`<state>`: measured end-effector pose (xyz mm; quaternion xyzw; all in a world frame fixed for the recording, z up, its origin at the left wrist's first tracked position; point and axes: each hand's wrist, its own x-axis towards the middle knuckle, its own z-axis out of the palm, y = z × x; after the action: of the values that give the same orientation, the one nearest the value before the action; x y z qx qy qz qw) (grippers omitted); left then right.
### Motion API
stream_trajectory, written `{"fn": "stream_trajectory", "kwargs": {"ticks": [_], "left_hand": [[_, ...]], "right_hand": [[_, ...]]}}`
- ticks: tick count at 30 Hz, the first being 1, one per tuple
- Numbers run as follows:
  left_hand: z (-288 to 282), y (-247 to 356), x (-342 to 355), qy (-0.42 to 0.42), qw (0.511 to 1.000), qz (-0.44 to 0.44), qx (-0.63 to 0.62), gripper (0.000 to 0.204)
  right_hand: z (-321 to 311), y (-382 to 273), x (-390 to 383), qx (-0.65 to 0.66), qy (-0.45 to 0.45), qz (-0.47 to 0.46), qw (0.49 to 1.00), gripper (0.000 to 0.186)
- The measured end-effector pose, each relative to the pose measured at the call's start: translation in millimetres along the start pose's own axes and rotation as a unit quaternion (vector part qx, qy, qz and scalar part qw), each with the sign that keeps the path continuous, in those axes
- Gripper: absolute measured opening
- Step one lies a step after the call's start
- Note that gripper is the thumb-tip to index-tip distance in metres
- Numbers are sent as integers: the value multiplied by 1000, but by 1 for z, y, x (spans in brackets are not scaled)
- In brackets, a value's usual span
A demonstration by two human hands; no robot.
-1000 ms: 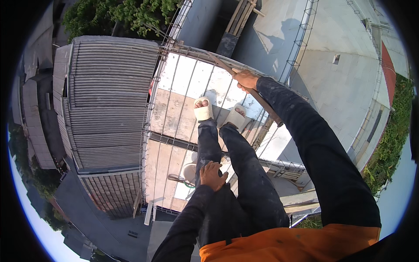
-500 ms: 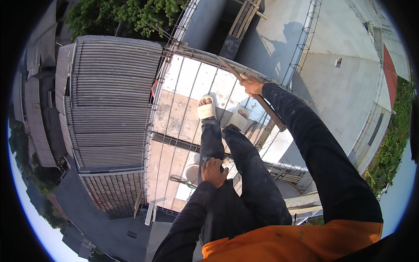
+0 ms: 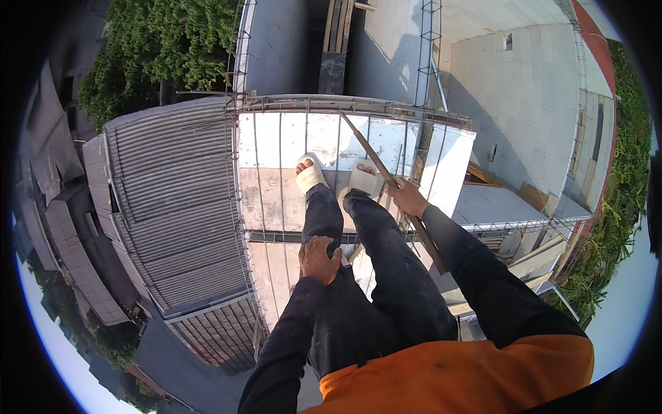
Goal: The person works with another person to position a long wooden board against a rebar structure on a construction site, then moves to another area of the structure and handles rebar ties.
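Observation:
My right hand [image 3: 408,199] is closed around a long brown bar [image 3: 367,147] that tapers to a thin far end. That end lies over the steel-bar cage [image 3: 296,105] at the far edge of the platform; I cannot tell whether they touch. The bar's thick end [image 3: 433,255] comes back beside my right forearm. On my left leg, near the knee, rests my left hand [image 3: 320,260], with its fingers spread and nothing in it. Both my feet, in pale slippers [image 3: 363,178], stand on the boarded platform [image 3: 270,200].
Thin steel rods [image 3: 281,141] run lengthwise over the boards. A grey corrugated roof [image 3: 179,207] lies lower on the left. Beyond the far edge is a deep dark gap [image 3: 314,52] between pale walls. At the right are lower grey surfaces [image 3: 493,205] and another steel cage [image 3: 427,41].
My right hand has come nearer my body, and more of the bar shows beyond it. The view has turned somewhat. My left hand stays on my leg.

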<state>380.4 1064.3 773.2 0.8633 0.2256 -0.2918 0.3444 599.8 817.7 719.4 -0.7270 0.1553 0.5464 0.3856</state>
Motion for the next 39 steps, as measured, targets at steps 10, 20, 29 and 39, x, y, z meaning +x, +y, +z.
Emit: {"fn": "stream_trajectory", "kwargs": {"ticks": [10,20,29,39], "left_hand": [[-19,9,18,-92,993,65,-18,44],[-43,-26,54,-259,922,132,256,58],[-72,-55,79,-302,868,224,325,54],[-55,-80,81,-307,859,286,294,37]], "right_hand": [[-8,156,-82,36,103,190,976,62],[100,208,-92,213,281,205,913,48],[170,214,-92,176,344,240,891,58],[176,273,13,303,455,268,793,53]]}}
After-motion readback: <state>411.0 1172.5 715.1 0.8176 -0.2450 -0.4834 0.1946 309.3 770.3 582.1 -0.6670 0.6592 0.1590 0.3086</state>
